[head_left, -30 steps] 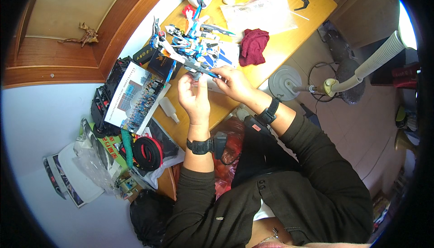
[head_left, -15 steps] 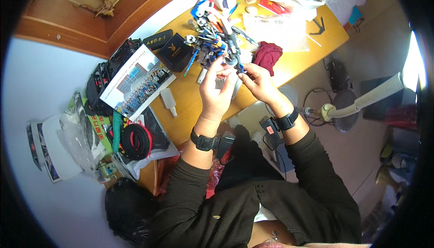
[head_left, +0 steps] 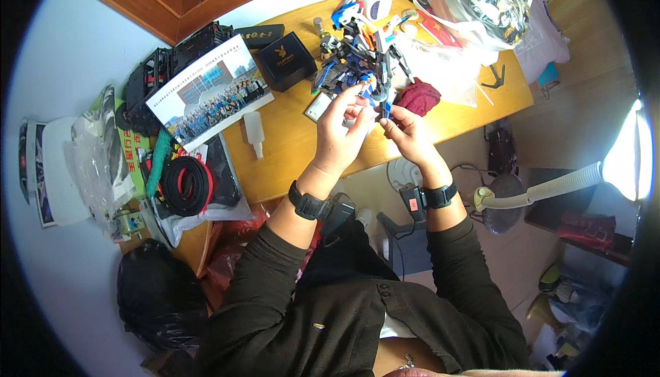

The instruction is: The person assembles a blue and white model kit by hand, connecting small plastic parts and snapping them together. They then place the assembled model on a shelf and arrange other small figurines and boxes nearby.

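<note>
A toy robot model [head_left: 366,47] of blue, white, dark grey and orange plastic parts rises over the desk, just beyond my fingers. My left hand [head_left: 342,133] is closed in a pinch at its near end, with a small pale piece by the fingertips. Close by on the right, my right hand [head_left: 411,137] pinches a small blue and dark part [head_left: 386,111] of it. Where the model meets the desk is hidden among its parts. Beside it lies a crumpled dark red cloth [head_left: 418,97].
On the wooden desk [head_left: 289,164] are a black box [head_left: 285,60], a group photo [head_left: 210,91], a small clear bottle [head_left: 254,135] and a white pump bottle [head_left: 376,0]. A white bag [head_left: 474,5] stands at the far right. A lamp [head_left: 622,153] shines at the right.
The whole view has shifted, so the desk sits lower and more to the right. Both hands keep their pinch on the model, with only slight finger movement.
</note>
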Demonstrator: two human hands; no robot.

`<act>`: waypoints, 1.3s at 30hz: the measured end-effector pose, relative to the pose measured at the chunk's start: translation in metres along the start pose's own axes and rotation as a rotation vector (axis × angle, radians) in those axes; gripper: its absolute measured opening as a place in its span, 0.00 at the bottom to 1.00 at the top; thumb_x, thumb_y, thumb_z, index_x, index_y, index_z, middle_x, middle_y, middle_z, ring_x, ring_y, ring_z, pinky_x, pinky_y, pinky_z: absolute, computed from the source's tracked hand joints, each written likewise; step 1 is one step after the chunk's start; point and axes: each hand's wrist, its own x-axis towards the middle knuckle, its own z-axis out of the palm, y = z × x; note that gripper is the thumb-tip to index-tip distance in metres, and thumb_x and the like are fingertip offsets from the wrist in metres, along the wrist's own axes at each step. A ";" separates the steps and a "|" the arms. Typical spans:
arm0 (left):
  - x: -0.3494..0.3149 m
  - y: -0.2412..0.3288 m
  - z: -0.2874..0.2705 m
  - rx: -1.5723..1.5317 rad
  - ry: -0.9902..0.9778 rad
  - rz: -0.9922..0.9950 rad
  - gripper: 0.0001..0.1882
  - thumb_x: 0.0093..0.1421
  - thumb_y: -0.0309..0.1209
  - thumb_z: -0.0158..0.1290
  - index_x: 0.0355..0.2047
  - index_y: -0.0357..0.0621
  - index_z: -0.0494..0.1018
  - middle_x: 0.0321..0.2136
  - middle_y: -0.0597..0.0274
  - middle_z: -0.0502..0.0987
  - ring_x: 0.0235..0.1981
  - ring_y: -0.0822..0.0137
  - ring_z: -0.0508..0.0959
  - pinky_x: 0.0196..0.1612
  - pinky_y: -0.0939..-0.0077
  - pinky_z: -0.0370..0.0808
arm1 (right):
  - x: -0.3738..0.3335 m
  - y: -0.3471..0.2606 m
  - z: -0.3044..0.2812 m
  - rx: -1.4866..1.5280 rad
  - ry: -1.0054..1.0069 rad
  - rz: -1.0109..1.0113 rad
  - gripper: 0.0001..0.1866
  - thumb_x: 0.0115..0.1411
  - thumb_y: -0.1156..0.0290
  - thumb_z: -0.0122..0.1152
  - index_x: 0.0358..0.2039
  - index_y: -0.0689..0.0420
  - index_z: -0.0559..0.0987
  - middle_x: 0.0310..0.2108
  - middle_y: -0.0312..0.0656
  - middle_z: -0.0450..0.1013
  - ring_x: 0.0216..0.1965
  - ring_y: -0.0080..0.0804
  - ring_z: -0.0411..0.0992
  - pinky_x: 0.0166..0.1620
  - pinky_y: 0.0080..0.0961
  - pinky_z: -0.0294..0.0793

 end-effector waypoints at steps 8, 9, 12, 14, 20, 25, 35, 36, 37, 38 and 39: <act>-0.005 -0.003 -0.002 -0.010 0.029 0.009 0.15 0.54 0.25 0.54 0.43 0.40 0.70 0.29 0.61 0.76 0.25 0.75 0.75 0.30 0.81 0.72 | -0.007 -0.003 -0.005 0.092 -0.089 0.032 0.12 0.59 0.72 0.54 0.44 0.60 0.74 0.31 0.31 0.72 0.27 0.14 0.65 0.32 0.14 0.68; -0.005 -0.003 -0.002 -0.019 0.030 0.004 0.15 0.54 0.25 0.54 0.43 0.40 0.70 0.29 0.61 0.76 0.25 0.75 0.74 0.30 0.81 0.72 | -0.008 -0.005 -0.005 0.108 -0.111 0.035 0.12 0.59 0.71 0.54 0.44 0.60 0.74 0.31 0.31 0.72 0.26 0.15 0.64 0.32 0.14 0.68; -0.005 0.001 -0.003 -0.074 0.037 -0.013 0.12 0.55 0.26 0.54 0.40 0.39 0.71 0.28 0.62 0.76 0.25 0.75 0.74 0.30 0.81 0.72 | -0.015 -0.010 -0.003 0.169 -0.172 0.044 0.12 0.59 0.71 0.54 0.43 0.60 0.74 0.32 0.33 0.73 0.25 0.16 0.65 0.31 0.15 0.68; -0.001 0.005 -0.002 -0.116 0.041 -0.014 0.11 0.55 0.26 0.54 0.40 0.39 0.72 0.28 0.62 0.76 0.25 0.75 0.74 0.30 0.81 0.73 | -0.021 -0.012 0.000 0.222 -0.195 0.038 0.12 0.59 0.72 0.53 0.43 0.60 0.74 0.32 0.34 0.73 0.26 0.17 0.66 0.32 0.15 0.69; 0.004 0.028 0.002 -0.262 -0.036 -0.008 0.14 0.58 0.22 0.50 0.45 0.34 0.68 0.33 0.60 0.74 0.32 0.75 0.73 0.36 0.82 0.72 | -0.036 -0.015 0.005 0.419 -0.334 0.092 0.13 0.59 0.74 0.52 0.45 0.62 0.72 0.35 0.39 0.73 0.30 0.21 0.68 0.36 0.17 0.70; 0.005 0.037 0.009 -0.264 -0.015 -0.001 0.15 0.54 0.22 0.53 0.44 0.37 0.69 0.32 0.59 0.76 0.29 0.74 0.75 0.33 0.82 0.73 | -0.043 -0.015 0.011 0.507 -0.466 0.094 0.16 0.60 0.71 0.52 0.48 0.62 0.71 0.35 0.40 0.73 0.29 0.22 0.68 0.36 0.18 0.70; -0.003 0.041 0.007 -0.380 -0.114 -0.179 0.16 0.56 0.22 0.51 0.46 0.33 0.67 0.34 0.56 0.75 0.33 0.72 0.75 0.36 0.81 0.73 | -0.046 -0.018 0.013 0.650 -0.582 0.050 0.19 0.61 0.64 0.51 0.49 0.60 0.69 0.34 0.42 0.72 0.28 0.22 0.67 0.35 0.19 0.69; -0.004 0.043 0.002 -0.476 -0.189 -0.259 0.18 0.56 0.22 0.50 0.48 0.30 0.64 0.35 0.55 0.75 0.34 0.72 0.75 0.38 0.80 0.72 | -0.046 -0.018 0.014 0.676 -0.593 0.055 0.18 0.61 0.64 0.51 0.48 0.60 0.69 0.34 0.42 0.72 0.28 0.23 0.67 0.35 0.19 0.69; -0.005 0.045 0.001 -0.493 -0.211 -0.253 0.19 0.56 0.22 0.50 0.49 0.30 0.63 0.35 0.55 0.75 0.34 0.72 0.75 0.38 0.80 0.72 | -0.046 -0.018 0.014 0.715 -0.609 0.049 0.18 0.61 0.64 0.51 0.48 0.60 0.69 0.34 0.42 0.72 0.27 0.23 0.67 0.35 0.20 0.69; -0.005 0.047 0.000 -0.510 -0.233 -0.248 0.20 0.56 0.22 0.50 0.49 0.30 0.62 0.35 0.55 0.75 0.34 0.72 0.74 0.38 0.80 0.72 | -0.046 -0.018 0.015 0.725 -0.602 0.056 0.18 0.60 0.64 0.52 0.47 0.60 0.70 0.34 0.43 0.72 0.28 0.23 0.67 0.35 0.20 0.69; -0.006 0.048 -0.001 -0.551 -0.254 -0.226 0.21 0.56 0.22 0.50 0.50 0.30 0.62 0.35 0.55 0.75 0.34 0.72 0.74 0.38 0.80 0.72 | -0.046 -0.018 0.016 0.750 -0.600 0.052 0.17 0.60 0.64 0.52 0.47 0.60 0.70 0.34 0.43 0.72 0.28 0.24 0.67 0.35 0.20 0.69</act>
